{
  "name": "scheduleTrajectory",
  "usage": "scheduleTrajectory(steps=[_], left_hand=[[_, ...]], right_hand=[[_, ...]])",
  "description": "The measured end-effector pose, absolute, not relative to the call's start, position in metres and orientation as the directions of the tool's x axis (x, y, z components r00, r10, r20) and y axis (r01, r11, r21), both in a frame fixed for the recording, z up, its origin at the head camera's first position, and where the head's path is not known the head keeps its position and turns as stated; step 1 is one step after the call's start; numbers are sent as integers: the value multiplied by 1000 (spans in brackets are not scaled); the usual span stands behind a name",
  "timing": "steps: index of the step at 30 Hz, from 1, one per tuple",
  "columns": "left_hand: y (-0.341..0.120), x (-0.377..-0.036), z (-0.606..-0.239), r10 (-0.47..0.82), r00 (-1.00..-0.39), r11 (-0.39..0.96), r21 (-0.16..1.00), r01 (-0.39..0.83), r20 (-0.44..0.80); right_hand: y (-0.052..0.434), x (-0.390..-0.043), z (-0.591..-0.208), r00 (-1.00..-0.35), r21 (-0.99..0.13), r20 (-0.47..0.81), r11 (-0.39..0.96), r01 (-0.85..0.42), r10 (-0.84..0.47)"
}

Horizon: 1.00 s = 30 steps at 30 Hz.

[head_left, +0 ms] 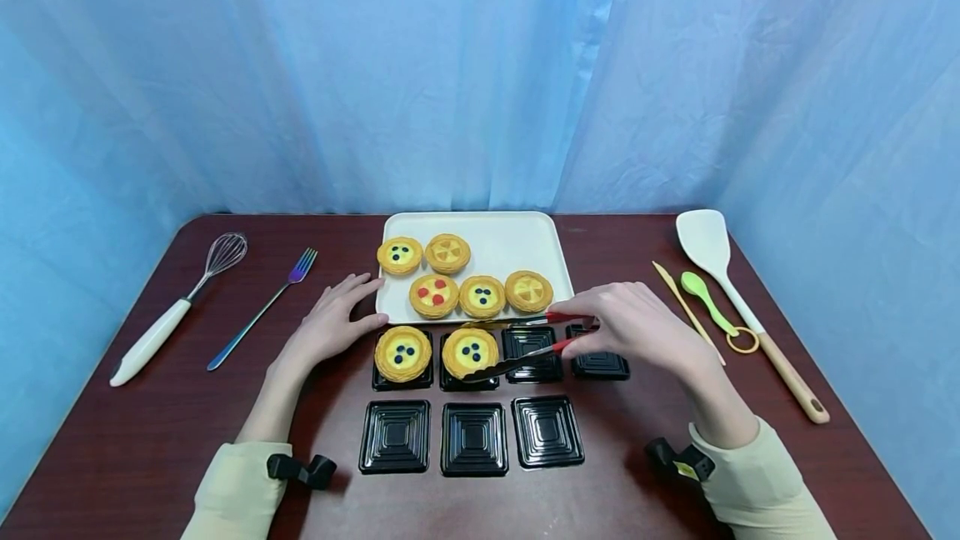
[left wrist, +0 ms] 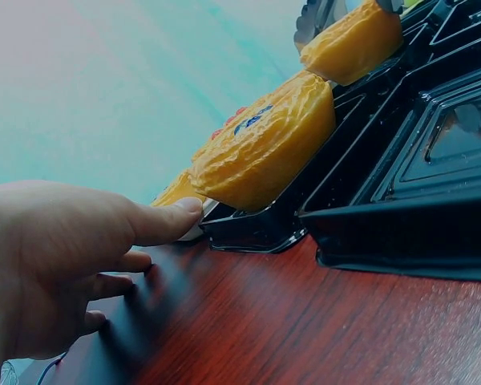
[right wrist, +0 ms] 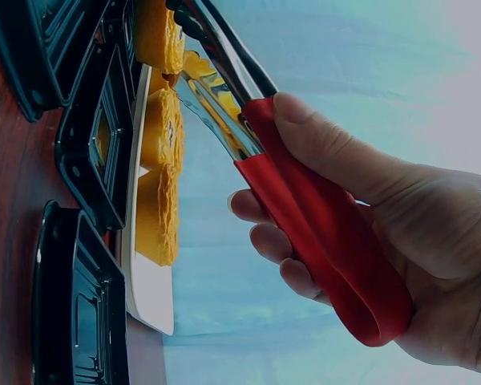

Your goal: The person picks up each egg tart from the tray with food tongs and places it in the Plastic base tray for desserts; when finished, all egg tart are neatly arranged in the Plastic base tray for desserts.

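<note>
A white tray (head_left: pixel 495 232) on the dark table holds several yellow tarts (head_left: pixel 482 296). In front of it stand black square cups. The two left ones in the back row each hold a blueberry tart (head_left: pixel 403 352), which also shows in the left wrist view (left wrist: pixel 264 148). My right hand (head_left: pixel 592 323) grips red-handled tongs (head_left: pixel 525 350), whose tips are around the second tart (head_left: pixel 470 352). In the right wrist view the thumb and fingers curl round the tongs' red handle (right wrist: pixel 321 241). My left hand (head_left: pixel 348 311) lies flat on the table. Its thumb touches the tray's near left corner beside the first black cup (left wrist: pixel 256 228).
Two empty black cups (head_left: pixel 532 354) sit right of the filled ones, and three more (head_left: pixel 474 438) form a front row. A whisk (head_left: pixel 180 307) and a fork (head_left: pixel 262 307) lie at the left. A white spatula (head_left: pixel 727 282), a green spoon (head_left: pixel 705 298) and a wooden stick (head_left: pixel 686 311) lie at the right. Blue curtains surround the table.
</note>
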<state>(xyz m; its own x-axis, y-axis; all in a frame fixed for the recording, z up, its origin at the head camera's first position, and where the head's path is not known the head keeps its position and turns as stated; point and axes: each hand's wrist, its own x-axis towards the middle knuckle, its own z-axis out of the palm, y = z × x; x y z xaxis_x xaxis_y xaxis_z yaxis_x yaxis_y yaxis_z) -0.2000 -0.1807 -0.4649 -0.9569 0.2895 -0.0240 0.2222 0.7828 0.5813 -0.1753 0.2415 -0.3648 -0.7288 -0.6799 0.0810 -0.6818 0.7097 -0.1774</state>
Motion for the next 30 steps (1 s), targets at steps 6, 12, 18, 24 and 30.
scheduleTrajectory(steps=[6,12,18,24,30], left_hand=[[-180,-200,-465,286,-958,786,578,220,-24],[-180,-200,-465,285,-958,785,579,219,-25],[-180,-199,-465,283,-959,785,580,216,-27],[-181,-200,-465,286,-958,787,576,220,-25],[-181,-201,-466,287,-958,787,575,223,-22]], right_hand=[[242,-175,-366,-733,-169,82,716,-677,-675],[241,-176,-367,-733,-176,81,714,-678,-675],[242,-177,-369,-732,-178,77,713,-678,-677],[241,-178,-371,-732,-187,73,711,-678,-678],[241,-179,-373,-734,-185,67,715,-675,-676]])
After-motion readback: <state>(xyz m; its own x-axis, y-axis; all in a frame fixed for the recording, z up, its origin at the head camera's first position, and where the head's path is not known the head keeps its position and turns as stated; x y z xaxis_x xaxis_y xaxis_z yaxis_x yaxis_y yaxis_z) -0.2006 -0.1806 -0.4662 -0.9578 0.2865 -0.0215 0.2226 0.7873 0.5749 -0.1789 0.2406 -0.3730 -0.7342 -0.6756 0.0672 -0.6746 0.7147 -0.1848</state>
